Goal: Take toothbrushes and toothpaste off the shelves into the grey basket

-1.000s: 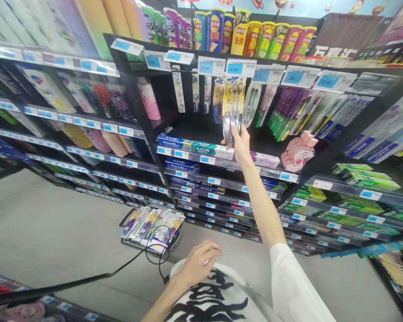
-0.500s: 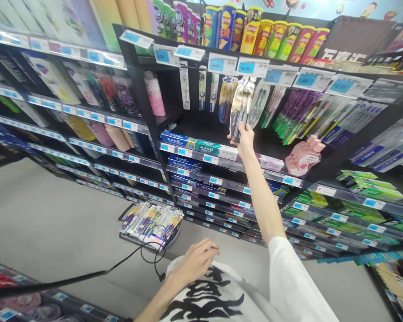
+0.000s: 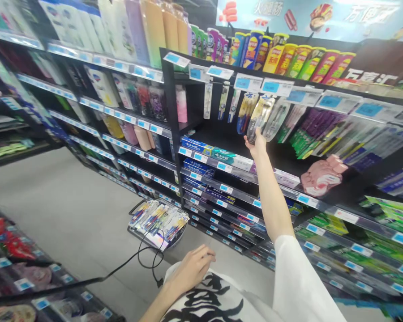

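Observation:
My right hand point(image 3: 257, 143), at the end of an outstretched arm, grips the lower end of a toothbrush pack point(image 3: 262, 112). The pack is clear plastic with a gold and black card, and its top is up by the price tags of the hanging row. Close on its left hangs a yellow and blue toothbrush pack point(image 3: 246, 112); a pale toothbrush pack point(image 3: 278, 120) is on its right. Whether the gripped pack sits on a hook cannot be made out. My left hand point(image 3: 197, 267) is low before my shirt, fingers loosely extended, holding nothing.
A basket point(image 3: 170, 247) heaped with toothbrush packs stands on the floor by the shelves, a black cable point(image 3: 121, 267) looping near it. Toothpaste boxes point(image 3: 221, 155) line the shelf lip below the hanging packs. A pink bagged item point(image 3: 324, 176) hangs right of my forearm.
The view has swung, so the shelves appear lower and further right. My right hand still grips the toothbrush pack, which now looks closer to the hanging row. My left hand has barely moved.

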Demonstrator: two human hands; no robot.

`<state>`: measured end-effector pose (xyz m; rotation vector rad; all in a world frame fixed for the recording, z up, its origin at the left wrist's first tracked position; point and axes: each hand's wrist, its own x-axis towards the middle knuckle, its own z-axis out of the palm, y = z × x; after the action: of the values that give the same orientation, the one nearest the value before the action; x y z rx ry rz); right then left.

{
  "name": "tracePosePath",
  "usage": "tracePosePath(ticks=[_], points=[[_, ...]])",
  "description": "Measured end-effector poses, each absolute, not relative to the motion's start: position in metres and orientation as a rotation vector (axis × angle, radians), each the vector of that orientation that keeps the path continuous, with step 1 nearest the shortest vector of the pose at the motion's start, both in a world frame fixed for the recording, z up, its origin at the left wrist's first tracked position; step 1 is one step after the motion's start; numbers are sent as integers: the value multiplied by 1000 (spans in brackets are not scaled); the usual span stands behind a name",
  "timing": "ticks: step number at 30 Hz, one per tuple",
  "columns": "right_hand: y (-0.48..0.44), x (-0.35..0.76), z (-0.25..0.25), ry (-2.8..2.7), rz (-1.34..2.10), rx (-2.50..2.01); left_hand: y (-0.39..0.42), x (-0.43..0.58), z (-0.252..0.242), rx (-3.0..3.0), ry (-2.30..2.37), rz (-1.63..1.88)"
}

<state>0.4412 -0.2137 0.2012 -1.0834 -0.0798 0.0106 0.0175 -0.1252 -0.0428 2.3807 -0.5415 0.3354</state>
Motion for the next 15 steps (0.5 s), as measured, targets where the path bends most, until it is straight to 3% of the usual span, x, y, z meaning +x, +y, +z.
tracePosePath(ticks=[11, 15], points=[[-264, 324, 147, -77, 443, -1000, -133, 23, -42, 2344, -602, 194], [-282, 283, 97, 52, 630, -980, -136, 29, -52, 2283, -644, 325]])
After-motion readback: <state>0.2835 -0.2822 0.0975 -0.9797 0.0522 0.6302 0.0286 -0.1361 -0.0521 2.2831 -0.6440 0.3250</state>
